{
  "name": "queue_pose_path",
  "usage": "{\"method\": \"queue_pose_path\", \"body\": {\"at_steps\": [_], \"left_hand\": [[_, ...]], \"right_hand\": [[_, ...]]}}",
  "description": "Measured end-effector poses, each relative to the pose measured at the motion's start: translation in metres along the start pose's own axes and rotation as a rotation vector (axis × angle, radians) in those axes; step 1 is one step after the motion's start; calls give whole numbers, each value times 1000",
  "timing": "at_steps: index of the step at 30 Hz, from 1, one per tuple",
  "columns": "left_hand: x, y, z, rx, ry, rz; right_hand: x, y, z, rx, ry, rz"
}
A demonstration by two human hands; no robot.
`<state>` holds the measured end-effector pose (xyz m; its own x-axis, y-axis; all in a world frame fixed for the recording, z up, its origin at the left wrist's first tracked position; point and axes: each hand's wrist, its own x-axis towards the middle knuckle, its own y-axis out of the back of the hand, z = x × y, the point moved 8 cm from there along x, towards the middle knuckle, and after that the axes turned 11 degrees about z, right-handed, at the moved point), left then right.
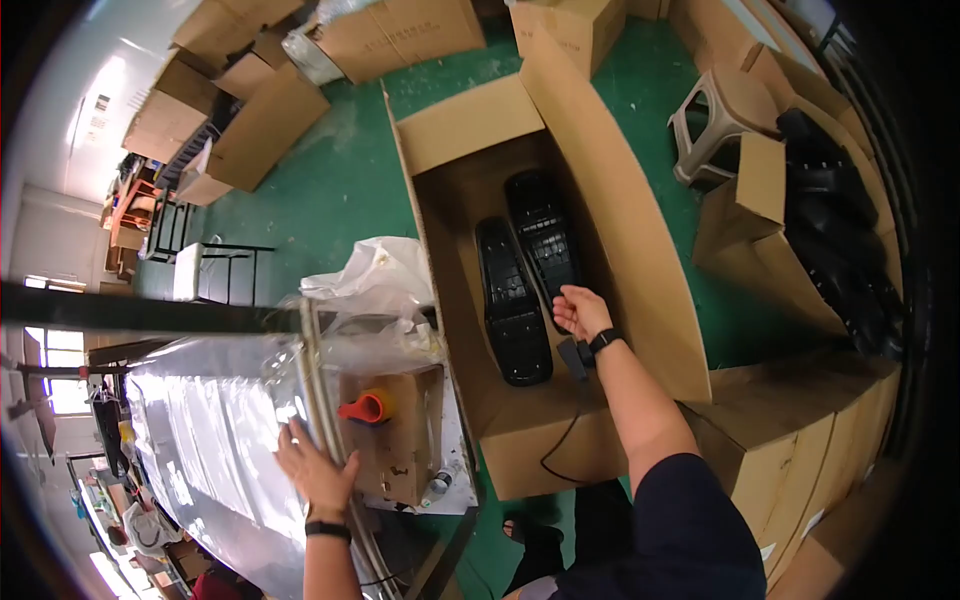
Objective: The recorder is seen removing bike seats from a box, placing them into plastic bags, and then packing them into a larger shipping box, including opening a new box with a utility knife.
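My left hand (pixel 315 470) lies with fingers spread on a clear plastic sheet (pixel 225 430) beside a metal frame edge. My right hand (pixel 582 312) is over a deep open cardboard box (pixel 640 260), its fingers curled in. Whether anything is between them is hidden. Just below that hand is one of two long black moulded plastic parts (pixel 545 235) on the box bottom. The other black part (pixel 512 300) lies beside it on the left. A small dark device (pixel 573 355) with a cable is at my right wrist.
An orange-red tape dispenser (pixel 370 407) sits on a small carton (pixel 405 450) left of the box, below crumpled plastic film (pixel 375 275). At right are a beige stool (pixel 725 115) and a carton of black parts (pixel 830 230). More cartons (pixel 400 40) line the back.
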<state>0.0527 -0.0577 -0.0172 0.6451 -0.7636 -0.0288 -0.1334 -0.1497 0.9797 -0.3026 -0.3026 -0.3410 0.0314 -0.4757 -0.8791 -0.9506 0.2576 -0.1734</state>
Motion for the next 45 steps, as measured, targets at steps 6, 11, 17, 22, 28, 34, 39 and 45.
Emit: {"method": "queue_pose_path", "body": {"at_steps": [6, 11, 17, 22, 28, 34, 39, 45], "left_hand": [[19, -15, 11, -31, -16, 88], [15, -33, -6, 92, 147, -74], [-15, -33, -22, 304, 189, -154], [-38, -22, -49, 30, 392, -96], [-41, -78, -55, 285, 331, -216], [-10, -107, -10, 79, 154, -6], [-26, -111, 6, -121, 52, 177], [11, -147, -13, -83, 57, 222]], "right_hand": [[173, -4, 40, -489, 17, 196], [270, -4, 122, -1386, 293, 53], [360, -3, 185, -1458, 126, 157], [398, -3, 207, -1399, 69, 213], [373, 4, 171, -1314, 193, 255], [312, 22, 125, -1085, 334, 110], [213, 19, 108, -592, 374, -72], [99, -11, 26, -356, 416, -178]]}}
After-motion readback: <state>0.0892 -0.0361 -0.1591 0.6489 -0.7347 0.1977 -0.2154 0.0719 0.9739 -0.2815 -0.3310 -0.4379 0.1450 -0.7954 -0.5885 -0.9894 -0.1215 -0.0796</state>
